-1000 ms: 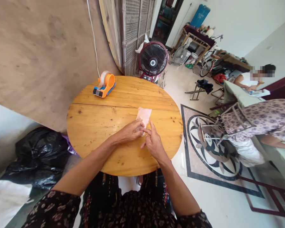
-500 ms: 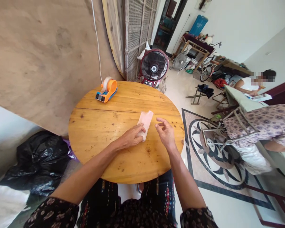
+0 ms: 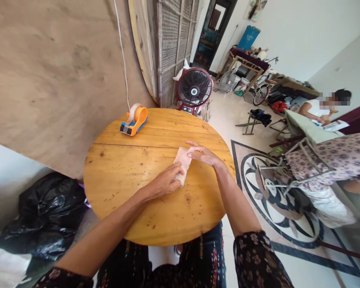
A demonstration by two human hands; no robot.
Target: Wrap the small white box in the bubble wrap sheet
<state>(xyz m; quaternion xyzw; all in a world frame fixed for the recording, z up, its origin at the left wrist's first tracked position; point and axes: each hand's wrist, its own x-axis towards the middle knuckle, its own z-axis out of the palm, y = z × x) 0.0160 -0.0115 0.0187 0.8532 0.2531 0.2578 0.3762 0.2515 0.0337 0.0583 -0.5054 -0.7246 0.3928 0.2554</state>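
Note:
A small pale pink packet (image 3: 183, 159), crinkled like soft plastic wrap, lies slanted on the round wooden table (image 3: 123, 168). My left hand (image 3: 170, 178) is closed with curled fingers over its lower left part and holds it against the wood. At the packet's upper right corner, my right hand (image 3: 203, 155) pinches the edge between thumb and finger, other fingers stretched out above. What is inside the packet cannot be made out. Farther back, near the table's left rim, stands an orange and blue tape dispenser (image 3: 135, 121) with a roll of clear tape.
Beyond the table stands a dark red fan (image 3: 195, 88). A wooden board (image 3: 63, 72) leans at the left, above black plastic bags (image 3: 48, 212). To the right are a folding stool (image 3: 253, 120), a person in white at another table (image 3: 309, 124), and someone in a patterned top on a chair.
My right hand has moved left from beside the packet and now grips its upper right corner. My left hand stays on the packet. The view has shifted slightly.

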